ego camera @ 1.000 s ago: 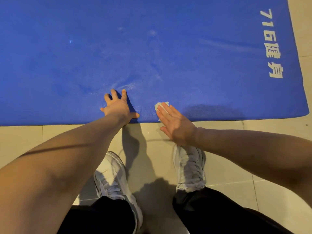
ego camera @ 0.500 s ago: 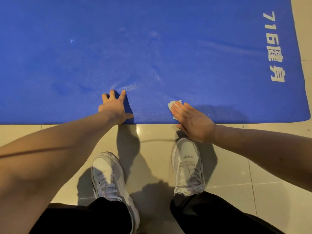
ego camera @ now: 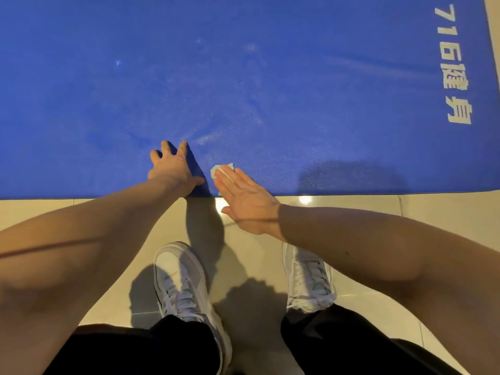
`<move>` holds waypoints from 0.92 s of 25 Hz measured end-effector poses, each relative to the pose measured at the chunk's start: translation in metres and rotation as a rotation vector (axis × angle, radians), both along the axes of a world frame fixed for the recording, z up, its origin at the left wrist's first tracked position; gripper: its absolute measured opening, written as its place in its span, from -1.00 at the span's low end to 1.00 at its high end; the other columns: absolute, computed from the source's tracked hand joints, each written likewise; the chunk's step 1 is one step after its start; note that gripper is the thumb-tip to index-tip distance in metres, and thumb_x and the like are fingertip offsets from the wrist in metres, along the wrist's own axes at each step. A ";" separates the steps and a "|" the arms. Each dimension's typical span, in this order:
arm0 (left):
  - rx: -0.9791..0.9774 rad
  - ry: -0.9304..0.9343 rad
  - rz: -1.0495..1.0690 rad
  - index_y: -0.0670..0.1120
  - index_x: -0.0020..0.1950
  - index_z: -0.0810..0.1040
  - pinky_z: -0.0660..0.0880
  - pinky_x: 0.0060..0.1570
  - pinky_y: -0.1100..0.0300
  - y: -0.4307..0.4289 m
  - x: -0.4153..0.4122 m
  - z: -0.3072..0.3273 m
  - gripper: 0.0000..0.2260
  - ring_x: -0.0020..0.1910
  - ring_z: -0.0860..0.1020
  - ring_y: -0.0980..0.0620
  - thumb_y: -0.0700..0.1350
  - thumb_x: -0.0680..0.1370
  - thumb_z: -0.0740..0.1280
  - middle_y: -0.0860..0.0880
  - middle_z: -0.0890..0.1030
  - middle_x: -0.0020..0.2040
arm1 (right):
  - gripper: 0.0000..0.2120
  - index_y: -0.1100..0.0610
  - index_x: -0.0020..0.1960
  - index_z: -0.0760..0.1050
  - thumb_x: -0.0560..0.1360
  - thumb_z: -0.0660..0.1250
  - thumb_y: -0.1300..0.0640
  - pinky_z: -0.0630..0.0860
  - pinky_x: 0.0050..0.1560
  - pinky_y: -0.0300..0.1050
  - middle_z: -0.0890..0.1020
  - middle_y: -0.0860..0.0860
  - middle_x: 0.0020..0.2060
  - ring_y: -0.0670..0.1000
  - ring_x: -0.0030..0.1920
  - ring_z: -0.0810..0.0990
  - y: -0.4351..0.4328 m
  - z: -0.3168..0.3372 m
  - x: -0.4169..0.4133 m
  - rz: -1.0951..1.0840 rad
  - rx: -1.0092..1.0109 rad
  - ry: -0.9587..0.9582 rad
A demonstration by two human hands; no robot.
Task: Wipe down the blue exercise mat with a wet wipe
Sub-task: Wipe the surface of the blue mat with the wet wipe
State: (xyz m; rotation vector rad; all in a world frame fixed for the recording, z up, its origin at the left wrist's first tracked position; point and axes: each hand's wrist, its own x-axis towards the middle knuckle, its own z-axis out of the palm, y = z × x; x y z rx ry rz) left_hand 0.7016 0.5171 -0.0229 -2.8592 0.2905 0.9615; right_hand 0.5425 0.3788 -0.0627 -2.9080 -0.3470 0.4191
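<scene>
Mat (ego camera: 297, 85) blue, streaked with pale smears, white lettering printed.

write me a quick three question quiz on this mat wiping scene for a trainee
1. True or false: the right hand presses the wipe onto the mat near its near edge.
2. The left hand is: A) spread on the mat, B) raised in the air, C) gripping the wipe.
3. Fill in: the white print lies toward the person's ___ side.

Key: 1 true; 2 A; 3 right.
</scene>
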 end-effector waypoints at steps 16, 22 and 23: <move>0.064 0.015 -0.004 0.22 0.63 -0.14 0.49 0.18 -0.22 -0.001 0.001 0.002 0.01 0.58 -0.06 -0.24 0.35 0.41 0.46 -0.02 -0.12 0.62 | -0.27 0.24 0.61 -0.06 0.63 0.09 -0.14 -0.10 0.56 0.19 -0.06 0.19 0.60 0.24 0.59 -0.19 0.026 0.000 -0.011 -0.024 -0.032 0.008; 0.070 0.012 0.001 0.25 0.62 -0.12 0.51 0.16 -0.22 0.002 0.003 0.001 -0.01 0.55 -0.02 -0.24 0.33 0.41 0.48 -0.01 -0.09 0.60 | -0.26 0.21 0.62 0.01 0.61 0.13 -0.17 -0.05 0.57 0.16 -0.01 0.15 0.61 0.20 0.60 -0.15 -0.046 0.004 -0.036 0.176 -0.107 0.015; 0.067 0.012 0.001 0.25 0.62 -0.12 0.51 0.17 -0.21 0.002 0.003 0.002 -0.01 0.55 -0.03 -0.24 0.33 0.41 0.48 0.00 -0.08 0.61 | -0.28 0.22 0.61 0.00 0.62 0.09 -0.17 -0.05 0.57 0.17 -0.02 0.16 0.61 0.21 0.60 -0.15 -0.062 0.005 -0.045 0.198 -0.129 0.026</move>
